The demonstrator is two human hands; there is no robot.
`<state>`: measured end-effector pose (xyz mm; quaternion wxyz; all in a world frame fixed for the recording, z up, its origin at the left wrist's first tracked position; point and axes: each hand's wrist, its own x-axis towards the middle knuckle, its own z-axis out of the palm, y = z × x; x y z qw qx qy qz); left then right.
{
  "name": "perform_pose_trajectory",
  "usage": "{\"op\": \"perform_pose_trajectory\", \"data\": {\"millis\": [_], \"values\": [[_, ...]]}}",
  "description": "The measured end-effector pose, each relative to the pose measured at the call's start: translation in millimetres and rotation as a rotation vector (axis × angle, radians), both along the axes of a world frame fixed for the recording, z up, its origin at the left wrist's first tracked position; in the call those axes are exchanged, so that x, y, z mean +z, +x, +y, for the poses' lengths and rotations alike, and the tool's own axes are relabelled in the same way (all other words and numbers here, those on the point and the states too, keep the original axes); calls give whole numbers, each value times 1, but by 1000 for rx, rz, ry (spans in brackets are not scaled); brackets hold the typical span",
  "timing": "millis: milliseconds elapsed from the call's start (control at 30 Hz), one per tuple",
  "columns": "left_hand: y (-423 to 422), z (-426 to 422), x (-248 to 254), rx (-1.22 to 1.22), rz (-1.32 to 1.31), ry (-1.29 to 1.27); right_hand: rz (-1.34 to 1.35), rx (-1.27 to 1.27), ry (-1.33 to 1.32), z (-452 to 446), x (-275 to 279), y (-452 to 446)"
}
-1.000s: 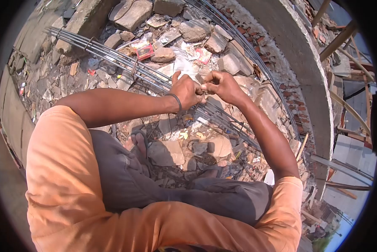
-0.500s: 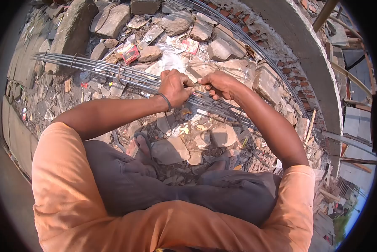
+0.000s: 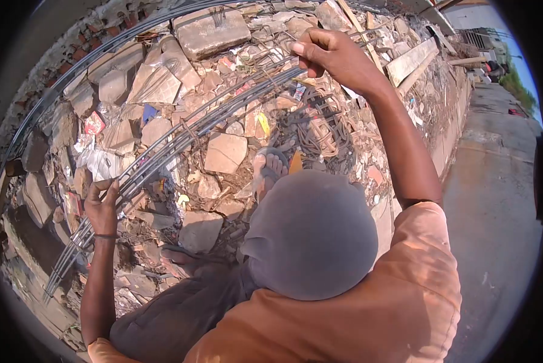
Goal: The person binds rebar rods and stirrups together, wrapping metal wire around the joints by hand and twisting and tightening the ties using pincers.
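Observation:
A long bundle of thin steel bars [image 3: 187, 136] runs diagonally over the rubble, bound at intervals with ties. At its lower left part, my left hand [image 3: 102, 209] has its fingers curled at the bars. My right hand [image 3: 335, 57] is raised by the upper right end of the bundle, thumb and fingers pressed together. Whatever that pinch holds is too small to make out.
Broken concrete slabs [image 3: 212, 31] and stones surround the bars. More curved bars [image 3: 60, 88] lie along the brick edge at upper left. Coiled ropes or strips [image 3: 323, 130] lie near my foot [image 3: 270, 166]. A wooden plank [image 3: 410, 60] and paved ground [image 3: 495, 175] are at right.
The view has swung to the right. My hands, close together on the bundle before, are now far apart, the left at its lower left part and the right near its other end.

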<state>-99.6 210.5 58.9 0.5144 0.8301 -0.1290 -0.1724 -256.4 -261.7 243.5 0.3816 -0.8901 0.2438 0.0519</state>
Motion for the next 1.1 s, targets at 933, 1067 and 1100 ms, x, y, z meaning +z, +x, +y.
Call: {"op": "perform_pose_trajectory", "data": {"millis": [933, 1067, 1100], "values": [[47, 2, 33, -349, 262, 167, 180, 346, -139, -60, -179, -106], [55, 10, 17, -411, 330, 27, 345, 73, 422, 17, -89, -56], [57, 15, 12, -425, 313, 4, 368, 68, 464, 34, -67, -49]]}}
